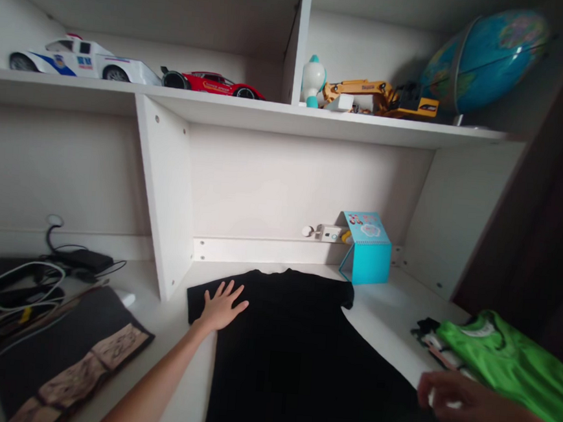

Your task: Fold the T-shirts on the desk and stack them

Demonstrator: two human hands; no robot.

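Note:
A black short-sleeved T-shirt lies spread on the white desk, its collar toward the back wall. My left hand rests flat near the shirt's left shoulder and sleeve, fingers spread, holding nothing. At the lower right, my right hand is somewhat blurred beside the shirt's right edge. Its fingers are loosely curled and apart from the thumb, with nothing visible between them. Whether it touches the cloth I cannot tell. The lower end of the shirt runs out of view.
A green shirt lies at right; a dark grey printed garment and cables at left. A blue desk calendar stands behind beside a power strip. Toy vehicles and a globe occupy the shelf.

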